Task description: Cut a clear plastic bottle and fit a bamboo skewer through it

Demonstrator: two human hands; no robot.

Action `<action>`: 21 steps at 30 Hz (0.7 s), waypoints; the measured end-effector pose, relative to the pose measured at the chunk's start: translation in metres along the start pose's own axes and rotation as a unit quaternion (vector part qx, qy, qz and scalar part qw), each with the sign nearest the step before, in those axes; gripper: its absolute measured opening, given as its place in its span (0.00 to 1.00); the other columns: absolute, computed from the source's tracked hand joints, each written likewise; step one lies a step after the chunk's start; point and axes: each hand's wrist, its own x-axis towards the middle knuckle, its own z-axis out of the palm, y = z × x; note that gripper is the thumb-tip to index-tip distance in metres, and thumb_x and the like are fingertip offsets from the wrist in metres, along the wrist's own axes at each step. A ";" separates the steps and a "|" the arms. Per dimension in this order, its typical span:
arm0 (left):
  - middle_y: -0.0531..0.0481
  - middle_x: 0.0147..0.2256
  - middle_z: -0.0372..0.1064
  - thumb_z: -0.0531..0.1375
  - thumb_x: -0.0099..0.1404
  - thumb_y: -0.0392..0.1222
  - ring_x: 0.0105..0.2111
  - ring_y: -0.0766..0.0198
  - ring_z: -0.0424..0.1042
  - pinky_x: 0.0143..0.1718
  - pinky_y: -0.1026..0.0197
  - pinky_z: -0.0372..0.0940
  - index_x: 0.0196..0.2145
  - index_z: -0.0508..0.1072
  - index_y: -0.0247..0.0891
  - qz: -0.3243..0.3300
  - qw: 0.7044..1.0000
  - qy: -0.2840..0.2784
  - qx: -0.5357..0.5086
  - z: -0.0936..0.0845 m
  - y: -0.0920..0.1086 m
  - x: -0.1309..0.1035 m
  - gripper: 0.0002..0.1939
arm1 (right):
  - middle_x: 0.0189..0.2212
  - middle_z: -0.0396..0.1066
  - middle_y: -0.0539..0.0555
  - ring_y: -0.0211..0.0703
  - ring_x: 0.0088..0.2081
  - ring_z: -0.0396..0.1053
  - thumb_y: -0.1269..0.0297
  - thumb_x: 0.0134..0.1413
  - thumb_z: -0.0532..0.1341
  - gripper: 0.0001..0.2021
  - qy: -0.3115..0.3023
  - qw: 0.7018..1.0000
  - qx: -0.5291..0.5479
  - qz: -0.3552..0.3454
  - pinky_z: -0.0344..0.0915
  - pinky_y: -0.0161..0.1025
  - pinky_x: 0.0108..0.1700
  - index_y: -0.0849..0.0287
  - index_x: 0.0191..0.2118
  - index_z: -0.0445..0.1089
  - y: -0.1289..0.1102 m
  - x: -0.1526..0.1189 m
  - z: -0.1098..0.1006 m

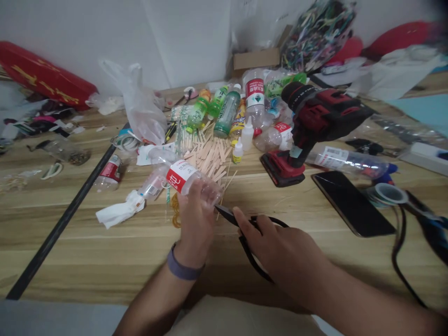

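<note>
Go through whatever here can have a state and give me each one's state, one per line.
Clear plastic bottle: lying sideways, gripped by left hand.
Scissors: in right hand, blades at the bottle's end.
Cordless drill: standing upright on its base, untouched.
Phone: flat, screen dark.
Glue bottles: upright, capped.

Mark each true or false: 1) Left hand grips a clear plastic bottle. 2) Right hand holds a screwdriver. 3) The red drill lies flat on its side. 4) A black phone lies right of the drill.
1) True: the left hand grips the clear bottle.
2) False: the right hand holds black scissors, blades at the bottle.
3) False: the red drill stands upright on its base.
4) True: the phone lies flat there.
</note>
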 end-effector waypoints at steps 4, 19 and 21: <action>0.53 0.32 0.73 0.69 0.59 0.49 0.33 0.65 0.74 0.38 0.62 0.70 0.37 0.72 0.40 -0.023 1.000 0.012 -0.004 0.000 0.006 -0.001 0.14 | 0.23 0.66 0.48 0.32 0.16 0.56 0.58 0.65 0.57 0.18 -0.120 0.914 0.387 0.030 0.48 0.29 0.18 0.59 0.53 0.75 0.005 0.010 0.011; 0.44 0.31 0.76 0.74 0.41 0.67 0.29 0.58 0.73 0.28 0.60 0.66 0.36 0.83 0.38 -0.143 0.965 -0.220 -0.018 -0.031 -0.001 -0.009 0.33 | 0.44 0.80 0.54 0.45 0.40 0.80 0.69 0.60 0.58 0.25 0.000 0.932 0.337 -0.137 0.74 0.33 0.43 0.48 0.62 0.71 0.030 -0.016 0.046; 0.44 0.31 0.76 0.74 0.40 0.68 0.30 0.59 0.74 0.29 0.61 0.66 0.35 0.83 0.39 -0.133 0.961 -0.243 -0.016 -0.033 -0.002 -0.009 0.33 | 0.39 0.80 0.52 0.42 0.36 0.79 0.72 0.60 0.58 0.29 0.043 0.951 0.265 -0.153 0.74 0.31 0.39 0.44 0.65 0.67 0.033 -0.025 0.058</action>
